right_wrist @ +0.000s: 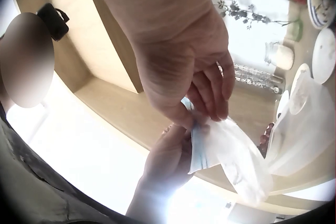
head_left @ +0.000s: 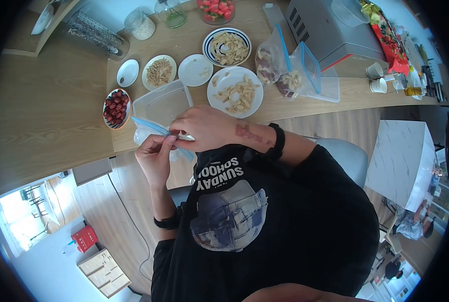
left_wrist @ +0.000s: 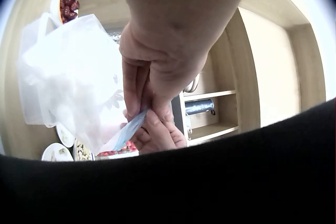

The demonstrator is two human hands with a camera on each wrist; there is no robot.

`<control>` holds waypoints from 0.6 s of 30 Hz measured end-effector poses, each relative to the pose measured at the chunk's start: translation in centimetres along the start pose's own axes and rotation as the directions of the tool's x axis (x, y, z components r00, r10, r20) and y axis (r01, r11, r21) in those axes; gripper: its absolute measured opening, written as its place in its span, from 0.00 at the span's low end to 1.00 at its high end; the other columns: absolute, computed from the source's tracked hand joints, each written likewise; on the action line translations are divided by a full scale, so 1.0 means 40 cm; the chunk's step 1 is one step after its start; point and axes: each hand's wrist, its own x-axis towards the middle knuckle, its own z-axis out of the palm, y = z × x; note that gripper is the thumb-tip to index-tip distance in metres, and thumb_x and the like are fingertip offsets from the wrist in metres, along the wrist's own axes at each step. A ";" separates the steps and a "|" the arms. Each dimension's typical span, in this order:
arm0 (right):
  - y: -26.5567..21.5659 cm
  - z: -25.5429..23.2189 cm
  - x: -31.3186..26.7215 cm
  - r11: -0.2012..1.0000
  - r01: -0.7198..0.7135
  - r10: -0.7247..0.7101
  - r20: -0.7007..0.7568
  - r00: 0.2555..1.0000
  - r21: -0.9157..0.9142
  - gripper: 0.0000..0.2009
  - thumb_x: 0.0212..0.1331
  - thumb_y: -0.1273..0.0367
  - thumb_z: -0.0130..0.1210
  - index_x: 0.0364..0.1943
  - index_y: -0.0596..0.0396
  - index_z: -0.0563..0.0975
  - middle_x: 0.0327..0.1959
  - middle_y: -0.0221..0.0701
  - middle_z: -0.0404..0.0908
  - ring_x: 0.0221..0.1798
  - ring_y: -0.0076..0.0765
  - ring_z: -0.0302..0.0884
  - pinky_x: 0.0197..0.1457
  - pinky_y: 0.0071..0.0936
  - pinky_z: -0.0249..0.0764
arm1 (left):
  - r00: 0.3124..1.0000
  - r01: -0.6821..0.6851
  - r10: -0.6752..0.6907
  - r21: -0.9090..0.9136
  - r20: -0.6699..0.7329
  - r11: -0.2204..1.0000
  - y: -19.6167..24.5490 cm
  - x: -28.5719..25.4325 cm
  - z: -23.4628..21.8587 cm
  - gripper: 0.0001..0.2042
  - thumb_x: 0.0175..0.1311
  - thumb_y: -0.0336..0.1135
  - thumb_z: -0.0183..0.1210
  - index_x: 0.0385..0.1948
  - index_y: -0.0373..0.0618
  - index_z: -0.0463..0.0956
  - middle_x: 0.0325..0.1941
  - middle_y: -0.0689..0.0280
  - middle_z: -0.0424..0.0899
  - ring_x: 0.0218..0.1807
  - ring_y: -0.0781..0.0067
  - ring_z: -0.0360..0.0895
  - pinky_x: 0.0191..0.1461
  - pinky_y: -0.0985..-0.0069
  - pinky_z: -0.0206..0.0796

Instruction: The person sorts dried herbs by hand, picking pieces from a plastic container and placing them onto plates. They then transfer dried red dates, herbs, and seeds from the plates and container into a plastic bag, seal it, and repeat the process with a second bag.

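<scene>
A clear plastic bag with a blue zip edge (head_left: 151,125) hangs between both hands, near the table's front edge. My left hand (head_left: 154,157) pinches its zip edge between thumb and fingers. Over the bag from the right, my right hand (head_left: 208,129) pinches the same edge, its fingertips close to the left ones. In the left wrist view the bag (left_wrist: 79,77) looks cloudy white, and the left hand (left_wrist: 163,58) bends down to the strip. The right wrist view shows the right hand (right_wrist: 181,66) gripping the top of the bag (right_wrist: 244,169). Its contents cannot be made out.
Behind the bag is a clear plastic container (head_left: 164,103). A bowl of red dates (head_left: 116,108) stands left; plates of pale pieces (head_left: 235,92) and small white dishes (head_left: 195,69) stand behind. Filled zip bags (head_left: 269,63) lie right, beside a grey appliance (head_left: 330,30).
</scene>
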 end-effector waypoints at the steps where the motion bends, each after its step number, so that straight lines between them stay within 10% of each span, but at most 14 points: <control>1: 0.001 -0.001 0.006 1.000 -0.020 0.021 0.027 0.999 -0.018 0.10 0.54 0.64 0.61 0.33 0.57 0.81 0.29 0.38 0.84 0.34 0.47 0.83 0.38 0.42 0.77 | 1.000 -0.002 0.002 -0.003 -0.003 1.000 -0.002 0.001 -0.002 0.06 0.64 0.25 0.66 0.29 0.34 0.78 0.28 0.62 0.86 0.32 0.79 0.83 0.37 0.81 0.77; 6: 0.023 -0.002 0.030 0.996 -0.072 0.072 -0.001 0.997 -0.049 0.10 0.53 0.67 0.59 0.35 0.59 0.80 0.26 0.40 0.82 0.31 0.49 0.83 0.36 0.41 0.77 | 0.999 0.013 -0.010 0.061 -0.049 0.998 0.031 0.013 -0.008 0.08 0.65 0.25 0.64 0.26 0.36 0.75 0.26 0.63 0.85 0.29 0.80 0.82 0.38 0.80 0.77; 8: 0.045 -0.008 0.047 0.994 -0.105 0.084 -0.406 0.910 -0.031 0.07 0.55 0.71 0.59 0.36 0.60 0.80 0.23 0.38 0.82 0.27 0.43 0.83 0.33 0.36 0.78 | 0.995 0.019 -0.014 0.053 -0.099 0.998 0.009 0.018 -0.050 0.10 0.65 0.26 0.64 0.24 0.37 0.74 0.25 0.63 0.84 0.28 0.80 0.82 0.37 0.80 0.77; 11: 0.065 -0.044 0.074 0.976 -0.181 0.217 -0.551 0.806 0.119 0.05 0.57 0.74 0.59 0.36 0.60 0.79 0.23 0.36 0.82 0.25 0.35 0.82 0.30 0.30 0.77 | 0.986 0.019 -0.010 0.055 -0.165 0.998 0.011 0.027 -0.086 0.14 0.67 0.30 0.63 0.21 0.40 0.70 0.21 0.64 0.81 0.25 0.79 0.82 0.35 0.81 0.75; 18: 0.054 -0.031 0.117 0.991 -0.064 0.031 -0.262 0.965 -0.116 0.07 0.59 0.72 0.59 0.39 0.58 0.80 0.31 0.38 0.81 0.33 0.42 0.83 0.36 0.35 0.78 | 0.987 -0.040 0.072 0.210 -0.145 0.977 0.070 0.044 -0.107 0.08 0.63 0.31 0.67 0.36 0.37 0.78 0.34 0.64 0.85 0.31 0.77 0.82 0.30 0.82 0.71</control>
